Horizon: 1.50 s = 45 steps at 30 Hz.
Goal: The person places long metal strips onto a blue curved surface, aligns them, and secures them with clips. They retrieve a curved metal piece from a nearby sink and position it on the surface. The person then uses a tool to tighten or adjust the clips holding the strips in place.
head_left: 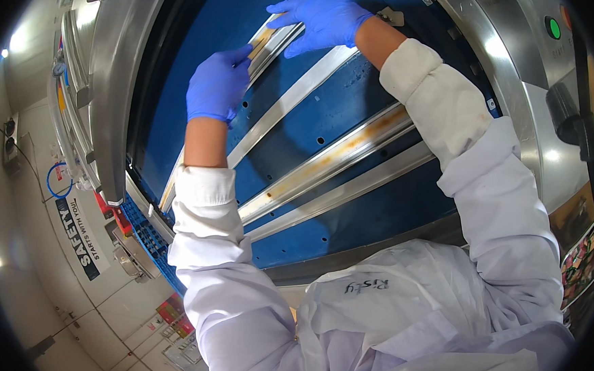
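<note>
My two hands wear blue gloves and reach over a blue panel (319,96) with small holes. At the far metal sealing bar (276,47), which has a brown-stained strip along it, my right hand (321,17) rests with its fingers spread. My left hand (217,87) is curled beside the same bar, one finger stretched against its edge. Whatever lies inside those curled fingers is hidden. Nearer to me, a second metal bar (329,160) with orange-brown stains runs diagonally across the panel. Flat metal strips (291,104) lie alongside the bars.
A heavy steel frame (117,81) curves around the panel at left, and steel housing (506,43) bounds the right. A green button (552,28) sits on that housing. A blue plastic crate (152,242) stands at lower left. Hoses (67,91) run along the far left.
</note>
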Tool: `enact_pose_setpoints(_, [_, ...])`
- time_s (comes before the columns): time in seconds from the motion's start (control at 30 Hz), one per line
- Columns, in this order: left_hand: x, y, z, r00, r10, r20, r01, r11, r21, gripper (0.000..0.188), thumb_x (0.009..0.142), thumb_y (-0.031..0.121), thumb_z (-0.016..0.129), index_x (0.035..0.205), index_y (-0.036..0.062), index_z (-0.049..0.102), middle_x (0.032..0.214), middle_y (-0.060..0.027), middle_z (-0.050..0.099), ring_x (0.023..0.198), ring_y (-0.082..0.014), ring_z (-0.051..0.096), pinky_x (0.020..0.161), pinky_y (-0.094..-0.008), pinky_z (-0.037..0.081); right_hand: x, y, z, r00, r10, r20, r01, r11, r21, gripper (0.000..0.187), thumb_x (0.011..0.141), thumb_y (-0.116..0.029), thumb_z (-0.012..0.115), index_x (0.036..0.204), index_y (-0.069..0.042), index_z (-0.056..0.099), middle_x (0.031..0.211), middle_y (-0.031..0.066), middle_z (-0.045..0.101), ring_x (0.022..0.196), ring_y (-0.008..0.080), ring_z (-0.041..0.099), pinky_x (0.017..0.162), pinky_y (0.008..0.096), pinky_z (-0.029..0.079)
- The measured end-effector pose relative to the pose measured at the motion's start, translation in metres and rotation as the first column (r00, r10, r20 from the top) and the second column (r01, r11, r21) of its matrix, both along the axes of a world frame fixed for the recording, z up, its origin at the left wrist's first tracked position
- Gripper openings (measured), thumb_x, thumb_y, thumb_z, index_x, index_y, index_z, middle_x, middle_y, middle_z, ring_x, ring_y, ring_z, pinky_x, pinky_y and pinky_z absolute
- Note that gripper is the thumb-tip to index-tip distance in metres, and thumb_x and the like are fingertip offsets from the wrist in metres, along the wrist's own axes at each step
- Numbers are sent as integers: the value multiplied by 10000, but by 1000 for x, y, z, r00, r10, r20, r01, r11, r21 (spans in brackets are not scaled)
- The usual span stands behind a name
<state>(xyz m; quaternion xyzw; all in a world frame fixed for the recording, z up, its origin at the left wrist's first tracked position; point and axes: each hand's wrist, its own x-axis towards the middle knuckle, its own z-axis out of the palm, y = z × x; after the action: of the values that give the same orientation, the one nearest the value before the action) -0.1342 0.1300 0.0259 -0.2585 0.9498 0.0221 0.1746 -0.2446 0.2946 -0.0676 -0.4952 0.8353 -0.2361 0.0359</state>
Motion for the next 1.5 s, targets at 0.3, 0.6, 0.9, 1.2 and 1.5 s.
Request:
enact_pose_setpoints(0.3, [-15, 15, -8, 995, -98, -29, 97, 995, -29, 304, 907, 290, 583, 1189, 241, 684, 1033, -141, 695, 934, -322, 663, 853, -378, 510, -13, -2, -25, 994, -18, -105, 11, 998, -65, 603, 799, -628, 616, 1310, -311, 586, 1480, -9, 439, 1437, 262, 269, 1197, 449, 124])
enact_pose_setpoints(0.6, [-28, 18, -26, 994, -98, 39, 102, 988, -120, 313, 906, 288, 582, 1199, 229, 679, 1060, -154, 686, 962, -320, 660, 852, -385, 511, -17, 2, -30, 995, 73, -62, -84, 978, -192, 599, 765, -608, 650, 1238, -239, 642, 1400, 39, 525, 1385, 327, 350, 1165, 489, 199])
enact_pose_setpoints(0.9, [-20, -3, -22, 998, 53, 28, -55, 993, 100, 327, 892, 295, 605, 1202, 221, 679, 1056, -155, 693, 965, -316, 666, 869, -365, 501, -15, -2, -32, 989, -1, -146, -20, 990, -142, 617, 745, -647, 646, 1240, -279, 634, 1403, 18, 510, 1390, 313, 342, 1163, 486, 196])
enact_pose_setpoints(1.2, [-12, 16, -22, 996, -90, 21, 92, 983, -159, 311, 911, 289, 560, 1193, 232, 678, 1069, -111, 695, 984, -326, 656, 877, -393, 515, -13, 13, 0, 996, 5, -89, -5, 1000, 3, 622, 755, -668, 621, 1273, -324, 609, 1461, 32, 455, 1415, 402, 266, 1179, 543, 124])
enact_pose_setpoints(1.5, [-12, 22, -16, 985, -94, -145, 89, 995, -36, 306, 891, 293, 602, 1173, 217, 693, 1008, -140, 698, 936, -324, 662, 832, -388, 512, -28, 13, -17, 996, 29, -84, -32, 999, -30, 616, 761, -654, 626, 1282, -325, 605, 1475, 26, 444, 1420, 399, 257, 1175, 544, 135])
